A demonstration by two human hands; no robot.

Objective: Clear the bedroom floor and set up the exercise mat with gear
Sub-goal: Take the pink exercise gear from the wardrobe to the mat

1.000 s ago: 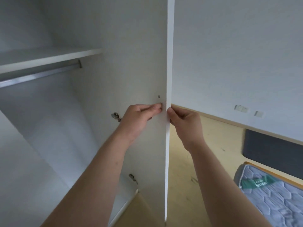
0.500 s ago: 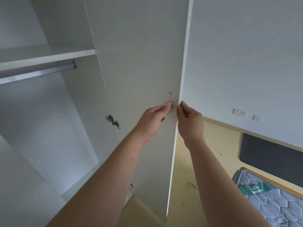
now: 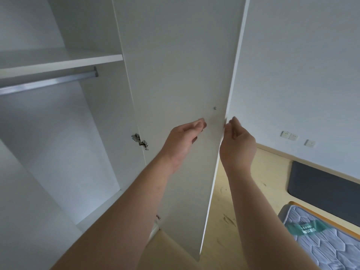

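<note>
Early, I judge: left grip point(image 3: 185, 137) lies relaxed on the twelve-o'clock wardrobe door point(image 3: 175, 75), right grip point(image 3: 237, 141) unclear at its edge, setup pending.

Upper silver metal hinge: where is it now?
Head view, left of centre: the upper silver metal hinge joins the white wardrobe door, left of the left hand.

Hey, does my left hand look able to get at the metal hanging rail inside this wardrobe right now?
Probably yes. The wardrobe door stands open, the left hand is on its inner side, and nothing shows between it and the rail.
</note>
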